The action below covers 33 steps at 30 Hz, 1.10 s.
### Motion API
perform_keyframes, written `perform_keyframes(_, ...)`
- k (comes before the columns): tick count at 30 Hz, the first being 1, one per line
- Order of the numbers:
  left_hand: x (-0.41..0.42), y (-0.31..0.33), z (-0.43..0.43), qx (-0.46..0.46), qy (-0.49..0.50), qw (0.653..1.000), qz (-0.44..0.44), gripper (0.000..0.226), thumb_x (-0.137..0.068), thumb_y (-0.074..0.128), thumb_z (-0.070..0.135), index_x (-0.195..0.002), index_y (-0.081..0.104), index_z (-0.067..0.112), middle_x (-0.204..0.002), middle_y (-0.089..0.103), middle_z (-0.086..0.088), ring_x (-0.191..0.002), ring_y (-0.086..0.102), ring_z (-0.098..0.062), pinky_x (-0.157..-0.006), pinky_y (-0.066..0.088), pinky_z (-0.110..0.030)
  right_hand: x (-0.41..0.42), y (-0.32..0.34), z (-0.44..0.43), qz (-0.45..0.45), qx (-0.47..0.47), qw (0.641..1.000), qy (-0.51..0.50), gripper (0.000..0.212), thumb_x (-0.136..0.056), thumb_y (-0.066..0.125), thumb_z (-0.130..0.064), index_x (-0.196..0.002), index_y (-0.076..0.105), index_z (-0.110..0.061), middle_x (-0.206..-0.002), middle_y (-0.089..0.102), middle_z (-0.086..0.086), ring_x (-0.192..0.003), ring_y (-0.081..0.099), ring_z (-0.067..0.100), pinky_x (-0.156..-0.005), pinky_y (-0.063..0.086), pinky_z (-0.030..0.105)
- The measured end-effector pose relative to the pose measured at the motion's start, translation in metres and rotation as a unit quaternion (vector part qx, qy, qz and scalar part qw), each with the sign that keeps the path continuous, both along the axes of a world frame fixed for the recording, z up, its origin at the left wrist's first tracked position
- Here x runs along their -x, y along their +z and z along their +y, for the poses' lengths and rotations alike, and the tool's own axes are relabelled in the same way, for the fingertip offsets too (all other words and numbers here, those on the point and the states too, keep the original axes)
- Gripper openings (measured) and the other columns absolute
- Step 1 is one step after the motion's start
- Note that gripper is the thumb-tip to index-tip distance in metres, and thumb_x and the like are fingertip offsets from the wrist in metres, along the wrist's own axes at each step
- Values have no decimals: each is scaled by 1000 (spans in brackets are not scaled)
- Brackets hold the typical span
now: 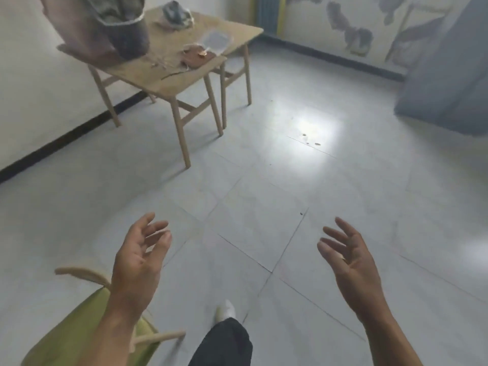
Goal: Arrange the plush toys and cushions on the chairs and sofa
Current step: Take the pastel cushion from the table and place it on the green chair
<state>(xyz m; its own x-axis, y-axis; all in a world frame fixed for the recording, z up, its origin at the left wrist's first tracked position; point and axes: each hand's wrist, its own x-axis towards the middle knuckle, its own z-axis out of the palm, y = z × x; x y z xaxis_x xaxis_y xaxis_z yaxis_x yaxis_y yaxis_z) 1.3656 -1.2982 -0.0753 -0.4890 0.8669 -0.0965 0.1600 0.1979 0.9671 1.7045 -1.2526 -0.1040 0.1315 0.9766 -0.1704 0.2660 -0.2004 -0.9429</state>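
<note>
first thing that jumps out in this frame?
Two bare, open hands held out low in the frame, left hand and right hand, both empty above the grey tile floor. Next, the cluttered wooden table at upper left and the green-cushioned chair at bottom left, under the left arm.

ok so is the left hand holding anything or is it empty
Empty. The left hand is open, fingers spread and loosely curled over bare floor tiles, with nothing between them.
</note>
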Motion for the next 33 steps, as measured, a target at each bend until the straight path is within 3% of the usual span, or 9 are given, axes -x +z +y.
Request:
perform_keyframes(6, 86, -27, 56, -30, 129, 991, -29, 62, -72, 67, 59, -130, 56, 43, -122, 71, 11, -119, 66, -14, -108, 48, -55, 111, -16, 134, -28, -16, 991, 131, 59, -96, 70, -21, -149, 47, -33, -131, 66, -15, -110, 65, -9, -77, 52, 6)
perform_keyframes(11, 175, -30, 138, -25, 159, 986, -48, 54, -71, 66, 62, -123, 56, 51, -121, 70, 13, -117, 66, -8, -107, 50, -51, 202, -2, 234, -23, -28, 988, 151, 59, -96, 71, -17, -148, 48, -31, -133, 67, -13, -112, 68, -2, -84, 50, 16)
perform_keyframes(15, 247, -10, 203, -28, 162, 986, -30, 57, -76, 67, 55, -131, 54, 45, -122, 70, 10, -115, 66, -8, -107, 50, -50, 267, 19, 311, -20, -47, 988, 145, 58, -96, 70, -15, -149, 48, -29, -133, 67, -10, -113, 67, -1, -85, 50, 20)
perform_keyframes(20, 323, -8, 266, -15, 167, 986, -19, 60, -74, 67, 56, -132, 55, 45, -123, 71, 12, -117, 66, -7, -107, 49, -52, 357, 17, 385, -9, -53, 987, 149, 56, -97, 68, -17, -150, 48, -24, -134, 67, -4, -118, 68, 16, -99, 54, 41)
perform_keyframes(22, 354, -17, 293, -11, 175, 984, -21, 64, -72, 68, 57, -133, 55, 42, -124, 71, 8, -117, 66, -7, -108, 49, -52, 397, 3, 417, 1, -51, 986, 160, 57, -97, 68, -18, -150, 48, -24, -133, 67, -5, -117, 67, 12, -96, 55, 36)
perform_keyframes(26, 429, -33, 359, 8, 193, 981, -13, 56, -75, 70, 51, -128, 56, 45, -124, 71, 5, -115, 67, -6, -107, 50, -52, 488, -30, 490, 9, -36, 982, 186, 57, -96, 69, -21, -149, 48, -27, -129, 66, -13, -109, 66, -6, -75, 51, 6)
perform_keyframes(30, 527, -24, 433, 17, 204, 979, 18, 45, -88, 76, 34, -128, 57, 42, -124, 70, 6, -117, 67, -12, -106, 51, -49, 597, -39, 580, 32, -33, 975, 218, 54, -95, 69, -29, -145, 49, -31, -125, 64, -22, -102, 65, -17, -79, 56, 12)
perform_keyframes(33, 602, -3, 483, 14, 209, 977, 41, 43, -94, 69, 22, -133, 55, 35, -125, 69, 5, -115, 67, -12, -106, 51, -47, 685, -23, 639, 45, -44, 969, 239, 53, -98, 68, -21, -148, 50, -27, -127, 66, -14, -106, 66, -12, -77, 54, 8)
